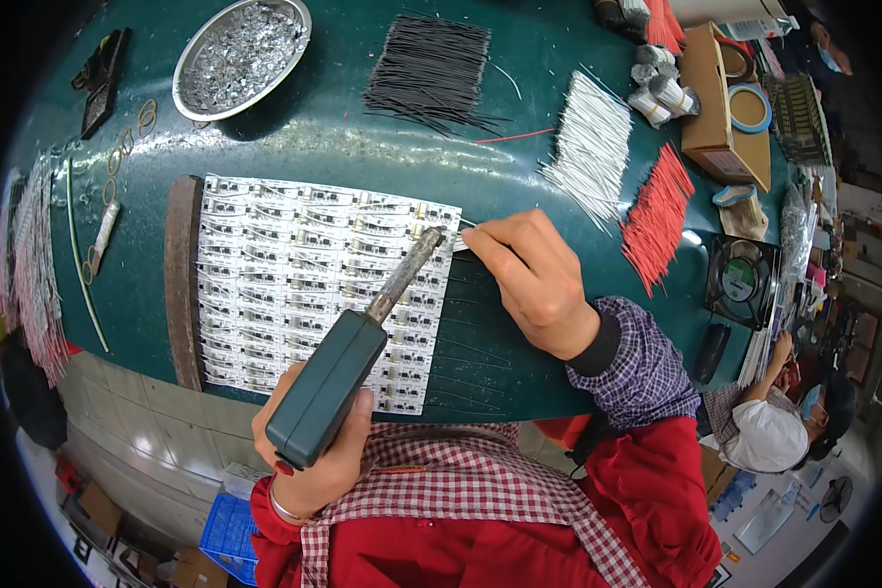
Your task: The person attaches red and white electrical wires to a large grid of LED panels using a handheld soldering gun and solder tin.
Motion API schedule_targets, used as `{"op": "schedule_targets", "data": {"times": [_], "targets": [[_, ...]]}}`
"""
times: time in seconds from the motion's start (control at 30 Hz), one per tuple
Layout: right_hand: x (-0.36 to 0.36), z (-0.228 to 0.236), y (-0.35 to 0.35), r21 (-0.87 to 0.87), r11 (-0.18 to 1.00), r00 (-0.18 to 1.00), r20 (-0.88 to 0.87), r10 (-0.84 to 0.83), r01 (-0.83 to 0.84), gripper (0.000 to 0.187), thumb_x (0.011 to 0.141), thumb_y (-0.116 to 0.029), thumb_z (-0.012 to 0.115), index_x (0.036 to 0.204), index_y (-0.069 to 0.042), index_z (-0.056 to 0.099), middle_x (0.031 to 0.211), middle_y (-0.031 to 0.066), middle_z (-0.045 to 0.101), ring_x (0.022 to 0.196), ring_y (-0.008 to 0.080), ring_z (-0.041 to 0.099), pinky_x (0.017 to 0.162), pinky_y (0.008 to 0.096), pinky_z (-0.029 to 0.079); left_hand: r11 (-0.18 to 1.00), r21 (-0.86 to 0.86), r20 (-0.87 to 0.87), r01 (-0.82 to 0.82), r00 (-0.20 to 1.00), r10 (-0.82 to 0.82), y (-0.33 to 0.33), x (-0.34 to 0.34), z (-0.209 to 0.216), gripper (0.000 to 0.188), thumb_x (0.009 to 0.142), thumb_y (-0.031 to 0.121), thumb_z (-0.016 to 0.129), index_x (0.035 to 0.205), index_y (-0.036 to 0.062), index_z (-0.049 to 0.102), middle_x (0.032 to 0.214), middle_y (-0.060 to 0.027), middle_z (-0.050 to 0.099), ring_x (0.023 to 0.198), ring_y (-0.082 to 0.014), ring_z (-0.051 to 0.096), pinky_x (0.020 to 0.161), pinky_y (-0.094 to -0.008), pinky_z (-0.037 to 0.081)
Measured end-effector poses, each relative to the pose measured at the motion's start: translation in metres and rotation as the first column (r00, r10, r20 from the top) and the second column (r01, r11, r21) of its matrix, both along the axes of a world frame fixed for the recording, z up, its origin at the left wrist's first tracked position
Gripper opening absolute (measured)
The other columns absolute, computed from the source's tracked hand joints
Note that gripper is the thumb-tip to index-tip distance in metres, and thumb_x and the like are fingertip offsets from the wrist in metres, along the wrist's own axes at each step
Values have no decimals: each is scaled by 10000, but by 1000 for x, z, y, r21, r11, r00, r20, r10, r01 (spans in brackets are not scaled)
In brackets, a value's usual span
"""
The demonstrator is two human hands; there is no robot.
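My left hand (335, 468) is wrapped round the dark green handle of a soldering gun (328, 387). The gun's metal barrel slants up and to the right, its tip at the upper right edge of a white circuit board panel (309, 284). Rows of small black parts and thin wires cover that panel. My right hand (539, 284) pinches a thin, light wire (461, 241) close to the tip; the fingers partly hide it. Whether tip and wire touch, I cannot tell. Dark wires stick out from the panel's right edge below my right hand.
A brown bar (182, 284) lies along the panel's left edge. Beyond are a metal bowl (188, 93) of silvery scraps and bundles of black (426, 69), white (593, 142) and red wires (659, 216). A cardboard box (706, 98) and small fan (743, 279) stand right; another person (769, 431) sits beyond.
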State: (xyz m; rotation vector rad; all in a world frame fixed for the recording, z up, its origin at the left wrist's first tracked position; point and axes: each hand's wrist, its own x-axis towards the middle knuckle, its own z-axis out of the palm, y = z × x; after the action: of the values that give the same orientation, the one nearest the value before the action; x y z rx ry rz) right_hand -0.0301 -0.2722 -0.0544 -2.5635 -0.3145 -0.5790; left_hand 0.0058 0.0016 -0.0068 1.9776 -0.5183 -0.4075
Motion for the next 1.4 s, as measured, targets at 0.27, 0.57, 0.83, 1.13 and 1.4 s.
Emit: {"op": "schedule_targets", "data": {"times": [0.27, 0.57, 0.83, 1.13, 1.4], "targets": [[5, -1, -2, -39, 999, 1000, -8, 1, -1, 328, 704, -8, 640, 1026, 48, 629, 971, 122, 601, 840, 263, 590, 680, 327, 515, 997, -47, -31, -54, 998, 53, -9, 2, -1, 218, 761, -38, 735, 970, -77, 690, 870, -173, 666, 685, -251, 655, 613, -317, 509], [8, -3, -1, -66, 998, 999, -32, -21, 19, 294, 704, -3, 641, 994, 39, 621, 944, 116, 574, 820, 254, 565, 666, 327, 495, 999, -18, -50, -43, 998, 42, -18, 6, 2, 182, 761, -29, 747, 932, -61, 693, 848, -140, 659, 680, -199, 642, 602, -297, 498], [7, -4, -2, -62, 998, 999, -40, -14, 12, 293, 713, 1, 635, 1002, 39, 613, 949, 118, 566, 829, 258, 562, 669, 327, 496, 999, -27, -43, -42, 998, 41, -14, 4, -2, 191, 764, -27, 747, 943, -60, 690, 842, -128, 648, 656, -189, 627, 570, -292, 486], [5, 1, 0, -67, 998, 1000, -13, -19, 18, 295, 707, -6, 642, 997, 44, 619, 958, 120, 578, 835, 259, 576, 676, 328, 506, 992, -70, -34, -101, 995, 99, -5, -4, -7, 221, 770, -13, 751, 974, -69, 685, 832, -147, 649, 661, -215, 640, 572, -301, 492], [-5, 2, 5, -4, 1000, 1000, -20, -3, 3, 333, 694, 32, 665, 1025, 55, 648, 955, 133, 624, 830, 270, 612, 682, 338, 524, 998, -32, 7, -56, 998, 57, 1, -7, -4, 222, 764, -19, 749, 970, -71, 686, 888, -178, 671, 700, -257, 664, 625, -324, 515]]}}
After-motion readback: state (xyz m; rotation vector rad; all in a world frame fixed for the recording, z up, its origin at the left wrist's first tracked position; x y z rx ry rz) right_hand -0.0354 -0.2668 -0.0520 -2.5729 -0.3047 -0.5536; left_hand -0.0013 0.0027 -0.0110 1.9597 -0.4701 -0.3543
